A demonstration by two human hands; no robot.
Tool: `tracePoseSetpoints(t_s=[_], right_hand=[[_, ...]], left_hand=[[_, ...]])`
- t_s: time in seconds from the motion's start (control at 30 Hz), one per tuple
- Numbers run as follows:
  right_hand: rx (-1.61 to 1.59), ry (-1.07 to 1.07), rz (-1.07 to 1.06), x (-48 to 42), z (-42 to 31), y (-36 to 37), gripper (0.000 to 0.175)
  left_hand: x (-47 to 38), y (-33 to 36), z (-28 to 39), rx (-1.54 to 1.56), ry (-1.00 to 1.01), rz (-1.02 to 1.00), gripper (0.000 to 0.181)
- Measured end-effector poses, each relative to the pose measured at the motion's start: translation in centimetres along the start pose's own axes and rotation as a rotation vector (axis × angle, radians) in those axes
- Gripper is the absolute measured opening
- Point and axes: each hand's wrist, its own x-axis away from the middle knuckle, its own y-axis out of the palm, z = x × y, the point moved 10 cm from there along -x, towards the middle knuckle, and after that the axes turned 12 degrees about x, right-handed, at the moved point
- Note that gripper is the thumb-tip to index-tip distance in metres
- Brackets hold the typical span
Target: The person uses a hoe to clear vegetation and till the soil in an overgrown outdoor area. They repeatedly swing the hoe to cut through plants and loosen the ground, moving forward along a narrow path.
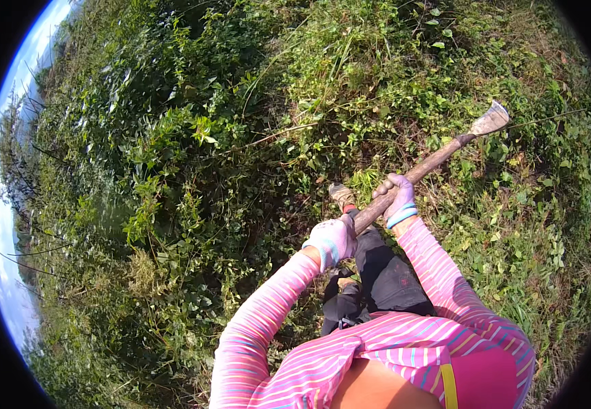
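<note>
Both hands wear pale work gloves with purplish, soiled palms and grip one long-handled tool. My left hand (330, 237) is closed around the near end of its wooden handle (436, 158). Farther up the handle, my right hand (397, 197) is wrapped around the wood. The handle slants up to the right and ends in a flared metal blade (490, 120), which is held over low leafy plants. Its far edge is wide and worn. Whether the blade touches the plants cannot be told.
Dense green shrubs (172, 168) and vines rise on the left. Grass and creeping weeds (510, 225) cover the ground at right. A thin dry stem (280, 134) lies across the growth ahead. My shoe (341, 194) stands among the plants just beyond my hands.
</note>
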Motion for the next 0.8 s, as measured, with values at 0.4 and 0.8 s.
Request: tracePoseSetpoints(t_s=[0.4, 0.8], right_hand=[[0.559, 0.545, 0.097, -11.7, 13.9, 5.2, 0.012], [0.271, 0.451, -0.041, 1.1, 15.8, -0.3, 0.013]], left_hand=[[-4.1, -2.4, -11.5, 0.359, -0.766, 0.236, 0.042], [8.2, 7.1, -12.5, 0.285, -0.613, 0.139, 0.043]])
